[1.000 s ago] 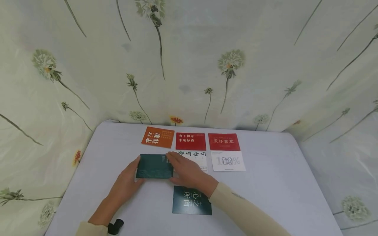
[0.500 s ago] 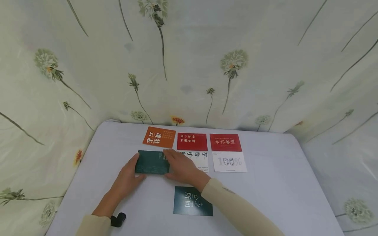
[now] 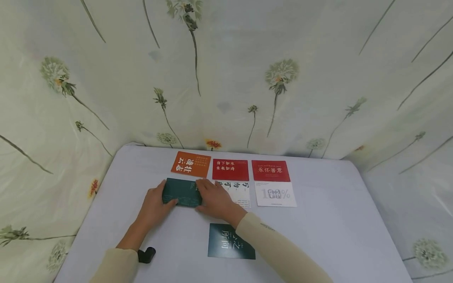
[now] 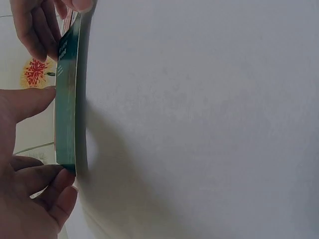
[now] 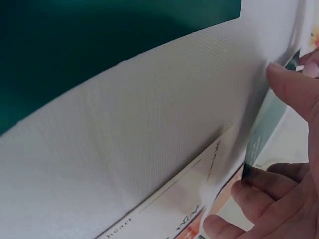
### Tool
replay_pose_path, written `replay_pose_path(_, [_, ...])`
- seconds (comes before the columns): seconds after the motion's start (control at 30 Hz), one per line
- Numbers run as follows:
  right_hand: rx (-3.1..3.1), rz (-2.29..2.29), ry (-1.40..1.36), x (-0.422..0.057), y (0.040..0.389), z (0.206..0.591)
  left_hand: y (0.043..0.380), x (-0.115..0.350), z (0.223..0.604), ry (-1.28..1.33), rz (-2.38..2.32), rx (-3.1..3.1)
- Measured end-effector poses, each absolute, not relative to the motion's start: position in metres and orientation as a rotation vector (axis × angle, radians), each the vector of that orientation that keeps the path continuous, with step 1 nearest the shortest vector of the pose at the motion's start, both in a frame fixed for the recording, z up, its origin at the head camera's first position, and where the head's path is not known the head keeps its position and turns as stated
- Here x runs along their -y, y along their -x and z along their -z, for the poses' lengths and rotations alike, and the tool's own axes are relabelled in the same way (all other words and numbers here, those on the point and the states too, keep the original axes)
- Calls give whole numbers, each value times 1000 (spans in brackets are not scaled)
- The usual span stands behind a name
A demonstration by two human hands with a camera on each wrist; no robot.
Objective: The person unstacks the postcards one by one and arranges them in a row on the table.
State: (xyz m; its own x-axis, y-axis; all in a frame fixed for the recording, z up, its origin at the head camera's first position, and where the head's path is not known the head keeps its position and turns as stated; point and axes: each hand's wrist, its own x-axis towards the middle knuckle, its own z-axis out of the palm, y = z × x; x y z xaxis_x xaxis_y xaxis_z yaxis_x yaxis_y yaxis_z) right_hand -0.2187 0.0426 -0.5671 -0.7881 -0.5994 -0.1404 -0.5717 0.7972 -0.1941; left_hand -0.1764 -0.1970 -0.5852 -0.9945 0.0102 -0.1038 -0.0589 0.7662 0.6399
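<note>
A dark green card (image 3: pixel 181 192) with small pale print lies lengthwise between the two hands, just below an orange card (image 3: pixel 191 164). My left hand (image 3: pixel 153 206) holds its left end, thumb at the near edge and fingers at the far corner. At the other end my right hand (image 3: pixel 217 200) holds it the same way, partly covering a white card with black characters (image 3: pixel 237 192). In the left wrist view the green card (image 4: pixel 67 99) shows nearly edge-on, close over the white cloth. The right wrist view has the right fingers (image 5: pixel 264 189) at its corner.
Two red cards (image 3: pixel 231 169) (image 3: pixel 270 171) form the back row with the orange one. A white "Good Luck" card (image 3: pixel 275 193) lies front of the right red card. Nearer me is another dark green card (image 3: pixel 230 241), partly under the right sleeve (image 3: pixel 276 247). A flowered curtain (image 3: pixel 226 78) stands behind.
Both hands have moved the green card away from me and slightly left, closer to the orange card. The other cards stay where they were.
</note>
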Motion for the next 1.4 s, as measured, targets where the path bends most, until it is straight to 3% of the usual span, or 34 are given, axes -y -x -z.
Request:
replay_pose_path(0.93, [-2816,243,903,-52,223,577,171,187,600,61,-960,-3000])
replay_pose_path(1.4, [-2777,467,830,-119,191,546,139,151,579,-178,-845,-3029])
